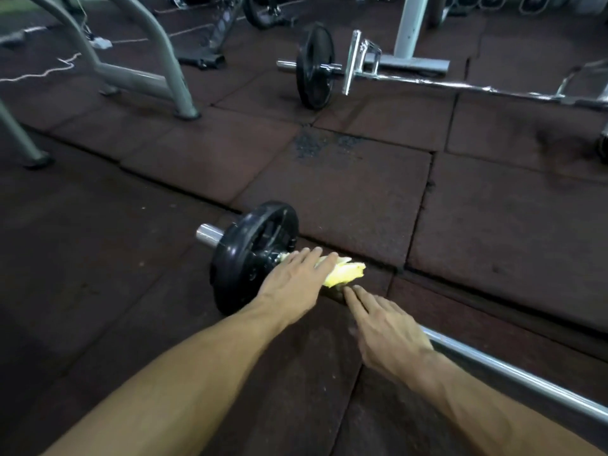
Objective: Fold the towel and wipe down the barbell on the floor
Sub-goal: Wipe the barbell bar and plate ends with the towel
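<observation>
Right hand (381,327): fingers straight, holding nothing, tips just beside a crumpled yellow cloth towel (343,273). Left hand (292,281): flat, fingers extended, pressing the towel onto a chrome steel barbell (513,370), against its black round weight plate (250,255), on dark rubber floor tiles (329,192).

Yellow towel (345,273) bunched on floor barbell (513,370) (beside black plate (253,255))

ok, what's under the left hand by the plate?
A bunched yellow towel sticks out past the left hand, right beside the black plate. The bar section beneath towel and hand is covered. The right hand lies apart, fingers straight.
</observation>
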{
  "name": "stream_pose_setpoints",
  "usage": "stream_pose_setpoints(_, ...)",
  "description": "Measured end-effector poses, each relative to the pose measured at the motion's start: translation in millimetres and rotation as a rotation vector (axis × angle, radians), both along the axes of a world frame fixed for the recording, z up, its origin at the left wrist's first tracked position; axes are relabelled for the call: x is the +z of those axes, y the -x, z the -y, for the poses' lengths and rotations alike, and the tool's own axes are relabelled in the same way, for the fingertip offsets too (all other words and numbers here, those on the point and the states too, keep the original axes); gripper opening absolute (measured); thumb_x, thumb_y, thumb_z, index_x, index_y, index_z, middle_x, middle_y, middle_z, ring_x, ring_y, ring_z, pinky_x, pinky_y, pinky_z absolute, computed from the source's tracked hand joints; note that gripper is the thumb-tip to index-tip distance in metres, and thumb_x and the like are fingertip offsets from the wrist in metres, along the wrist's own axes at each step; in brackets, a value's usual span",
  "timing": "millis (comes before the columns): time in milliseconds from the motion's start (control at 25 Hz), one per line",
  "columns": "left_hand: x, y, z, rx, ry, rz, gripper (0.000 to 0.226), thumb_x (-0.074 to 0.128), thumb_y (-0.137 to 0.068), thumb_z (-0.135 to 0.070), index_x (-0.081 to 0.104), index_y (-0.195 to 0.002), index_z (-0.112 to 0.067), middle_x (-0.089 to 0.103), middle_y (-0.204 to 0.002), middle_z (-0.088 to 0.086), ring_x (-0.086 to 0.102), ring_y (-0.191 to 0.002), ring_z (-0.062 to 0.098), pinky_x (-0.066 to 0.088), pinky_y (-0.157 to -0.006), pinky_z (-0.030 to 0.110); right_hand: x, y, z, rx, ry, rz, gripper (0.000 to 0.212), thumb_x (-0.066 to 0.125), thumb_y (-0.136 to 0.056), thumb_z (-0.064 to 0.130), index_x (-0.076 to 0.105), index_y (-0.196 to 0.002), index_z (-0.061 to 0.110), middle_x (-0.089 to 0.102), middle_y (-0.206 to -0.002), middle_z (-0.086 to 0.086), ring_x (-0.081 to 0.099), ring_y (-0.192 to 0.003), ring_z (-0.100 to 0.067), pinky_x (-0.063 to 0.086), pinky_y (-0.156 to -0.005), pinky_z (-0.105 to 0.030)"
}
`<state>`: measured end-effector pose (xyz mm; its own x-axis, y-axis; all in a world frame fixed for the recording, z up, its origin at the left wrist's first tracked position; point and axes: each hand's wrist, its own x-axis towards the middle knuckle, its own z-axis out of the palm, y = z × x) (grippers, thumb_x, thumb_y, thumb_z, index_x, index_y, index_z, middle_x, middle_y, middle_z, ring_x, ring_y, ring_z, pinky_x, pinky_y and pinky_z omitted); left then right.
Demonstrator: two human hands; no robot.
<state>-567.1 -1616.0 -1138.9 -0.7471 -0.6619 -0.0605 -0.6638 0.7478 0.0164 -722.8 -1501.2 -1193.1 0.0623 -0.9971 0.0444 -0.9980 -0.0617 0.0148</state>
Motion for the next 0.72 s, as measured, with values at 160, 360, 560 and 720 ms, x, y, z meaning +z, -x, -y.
stream_pose_setpoints(160,83,-2,50,0.258,-0.054,-0.718,0.039,0.043,-0.091,-0.012,0.043,-0.128,-0.022,0.062,-0.111,0.012,0.058,-0.101,0.035,0.046,-0.082,0.039,5,-45,47,-0.016,0.057,-0.019,0.066,0.072,-0.057,0.009,0.063,-0.122,0.005,0.067,-0.093,-0.008,0.066,-0.068,-0.026,0.056,-0.05,-0.038)
stream_pose_setpoints(360,119,-96,138,0.256,0.303,-0.888,0.051,0.042,-0.084,-0.001,0.046,-0.134,-0.009,0.057,-0.126,0.015,0.051,-0.115,0.03,0.04,-0.096,0.035,8,-56,67,-0.128,-0.111,0.016,0.046,0.072,-0.073,0.041,0.061,-0.113,0.021,0.06,-0.086,0.005,0.067,-0.067,-0.016,0.048,-0.042,-0.036)
stream_pose_setpoints(560,-9,-137,128,0.288,-0.058,-0.148,0.057,0.044,-0.091,-0.012,0.028,-0.145,-0.017,0.032,-0.151,0.007,0.027,-0.139,0.029,0.023,-0.113,0.038,21,-66,77,-0.108,-0.136,0.027,0.044,0.029,-0.099,0.05,0.034,-0.137,0.028,0.054,-0.118,0.009,0.063,-0.106,-0.01,0.053,-0.071,-0.033)
stream_pose_setpoints(720,-31,-149,118,0.27,0.062,0.091,0.075,0.045,-0.093,-0.016,-0.002,-0.151,-0.022,0.006,-0.159,0.003,0.008,-0.144,0.027,0.015,-0.116,0.04,15,-70,84,-0.089,-0.135,-0.065,0.047,0.027,-0.096,0.056,0.039,-0.133,0.029,0.057,-0.11,0.01,0.064,-0.099,-0.008,0.053,-0.065,-0.032)
